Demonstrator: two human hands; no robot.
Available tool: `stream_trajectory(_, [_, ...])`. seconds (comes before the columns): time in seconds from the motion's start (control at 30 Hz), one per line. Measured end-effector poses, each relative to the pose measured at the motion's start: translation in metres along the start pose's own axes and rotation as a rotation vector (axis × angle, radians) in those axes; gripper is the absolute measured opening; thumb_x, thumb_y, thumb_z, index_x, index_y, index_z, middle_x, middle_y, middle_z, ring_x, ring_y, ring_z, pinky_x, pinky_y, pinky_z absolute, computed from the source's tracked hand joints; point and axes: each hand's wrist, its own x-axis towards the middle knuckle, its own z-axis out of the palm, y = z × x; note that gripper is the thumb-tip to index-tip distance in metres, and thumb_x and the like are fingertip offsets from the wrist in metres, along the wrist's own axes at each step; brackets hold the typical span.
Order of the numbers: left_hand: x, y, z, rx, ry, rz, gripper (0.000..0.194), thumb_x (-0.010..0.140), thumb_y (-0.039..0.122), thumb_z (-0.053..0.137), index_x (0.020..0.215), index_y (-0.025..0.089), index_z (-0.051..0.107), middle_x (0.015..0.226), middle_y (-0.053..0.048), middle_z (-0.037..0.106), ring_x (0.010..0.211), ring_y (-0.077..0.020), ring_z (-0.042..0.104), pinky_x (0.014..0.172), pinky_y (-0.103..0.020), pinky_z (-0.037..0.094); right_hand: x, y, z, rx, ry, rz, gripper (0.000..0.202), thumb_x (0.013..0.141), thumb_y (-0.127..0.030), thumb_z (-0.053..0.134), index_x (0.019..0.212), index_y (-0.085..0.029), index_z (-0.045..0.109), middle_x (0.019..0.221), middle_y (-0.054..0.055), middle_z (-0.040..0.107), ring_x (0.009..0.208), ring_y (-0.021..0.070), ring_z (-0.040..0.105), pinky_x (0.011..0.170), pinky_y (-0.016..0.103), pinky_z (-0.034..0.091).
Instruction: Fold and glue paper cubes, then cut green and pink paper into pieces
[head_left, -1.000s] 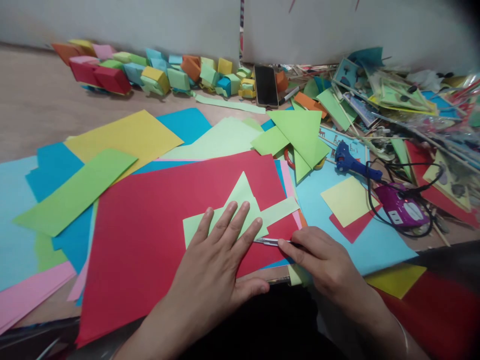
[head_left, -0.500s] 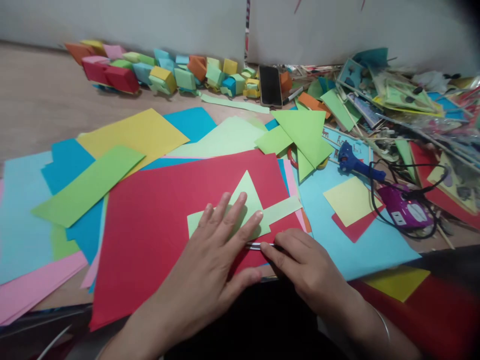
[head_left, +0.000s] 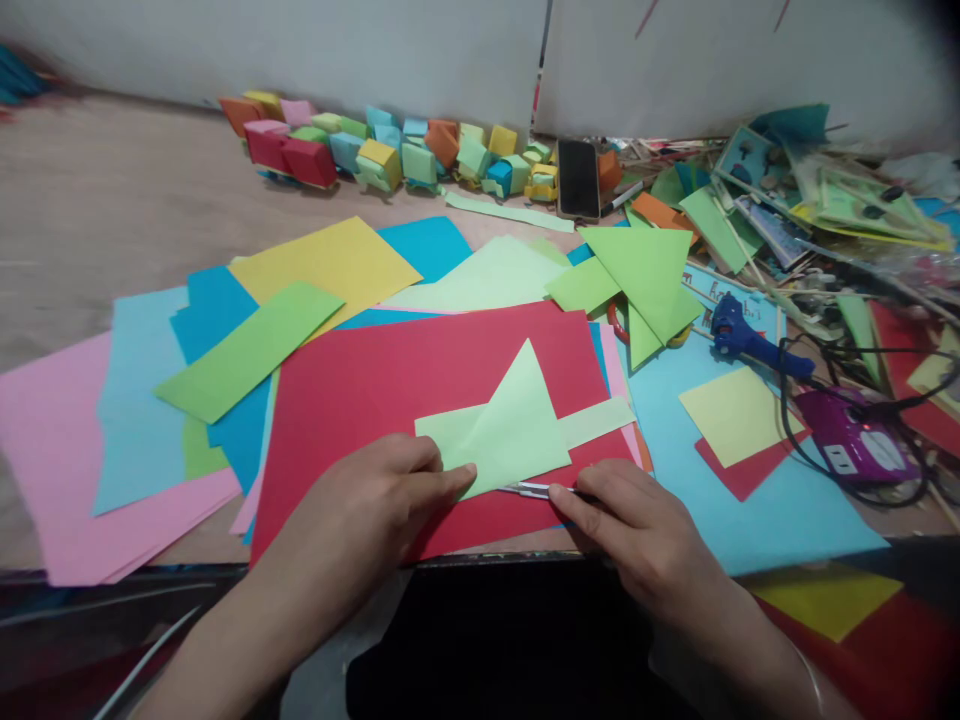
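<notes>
A pale green triangular piece of paper (head_left: pixel 525 420) lies over a pale green strip on the red sheet (head_left: pixel 360 400). At the paper's lower left edge is my left hand (head_left: pixel 382 495), its fingers curled and one digit pressed on the paper. My right hand (head_left: pixel 637 525) grips a slim pointed metal tool (head_left: pixel 531 490), its handle end hidden in the fingers. The tool lies along the paper's lower edge, with its tip pointing left; its exact kind is unclear.
Coloured sheets spread to the left, with a yellow sheet (head_left: pixel 330 265) behind. Folded paper models (head_left: pixel 375 165) and a phone (head_left: pixel 578 178) stand farther back. At right are a blue glue gun (head_left: pixel 754 340), a corded purple power socket (head_left: pixel 855 435) and a craft pile (head_left: pixel 817 200).
My left hand has drawn back from lying flat across the pale green paper to its lower left edge, fingers now curled. My right hand still holds the tool. The whole view has shifted.
</notes>
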Motion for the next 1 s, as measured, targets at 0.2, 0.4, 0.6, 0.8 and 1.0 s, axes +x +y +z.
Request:
stream_trajectory(0.2, [-0.003, 0.002, -0.002, 0.007, -0.093, -0.117, 0.051, 0.102, 0.034, 0.029, 0.09, 0.024, 0.078, 0.063, -0.003, 0.056, 0.053, -0.0125, 0.048, 0.046, -0.027, 0.019, 0.003, -0.003, 0.003, -0.028, 0.015, -0.037, 0.024, 0.099, -0.011, 0.048, 0.116, -0.009, 0.064, 0.088, 0.01, 0.065, 0.083, 0.0185, 0.056, 0.071, 0.032, 0.05])
stream_trajectory(0.4, [-0.005, 0.003, -0.005, 0.048, -0.079, -0.12, 0.05, 0.102, 0.032, 0.028, 0.096, 0.028, 0.077, 0.063, -0.003, 0.058, 0.052, -0.0132, 0.05, 0.045, -0.026, 0.016, -0.001, -0.007, 0.002, -0.054, -0.013, -0.019, 0.025, 0.099, -0.009, 0.049, 0.12, -0.01, 0.062, 0.091, 0.01, 0.064, 0.086, 0.0188, 0.054, 0.074, 0.032, 0.048])
stream_trajectory(0.6, [-0.006, -0.001, -0.01, 0.008, -0.16, -0.09, 0.044, 0.094, 0.021, 0.033, 0.101, 0.03, 0.075, 0.064, -0.003, 0.056, 0.051, -0.0165, 0.052, 0.047, -0.027, 0.022, 0.002, -0.017, 0.002, -0.167, -0.028, 0.065, 0.021, 0.1, -0.014, 0.047, 0.111, -0.015, 0.066, 0.083, 0.006, 0.062, 0.078, 0.0176, 0.052, 0.069, 0.031, 0.043])
stream_trajectory(0.8, [-0.006, -0.003, -0.011, -0.005, -0.184, -0.093, 0.046, 0.093, 0.02, 0.031, 0.1, 0.03, 0.075, 0.066, -0.004, 0.057, 0.051, -0.0178, 0.053, 0.047, -0.027, 0.023, -0.006, -0.014, 0.001, -0.174, -0.076, 0.089, 0.027, 0.101, -0.016, 0.045, 0.122, -0.021, 0.062, 0.09, 0.006, 0.064, 0.08, 0.0178, 0.055, 0.07, 0.031, 0.044])
stream_trajectory(1.0, [-0.007, -0.004, -0.009, 0.001, -0.149, -0.078, 0.048, 0.095, 0.024, 0.028, 0.101, 0.03, 0.076, 0.065, -0.004, 0.058, 0.051, -0.0182, 0.054, 0.044, -0.026, 0.022, -0.014, -0.011, -0.003, -0.209, -0.042, 0.043, 0.041, 0.098, -0.01, 0.044, 0.138, -0.018, 0.052, 0.101, 0.01, 0.066, 0.09, 0.02, 0.059, 0.075, 0.033, 0.049])
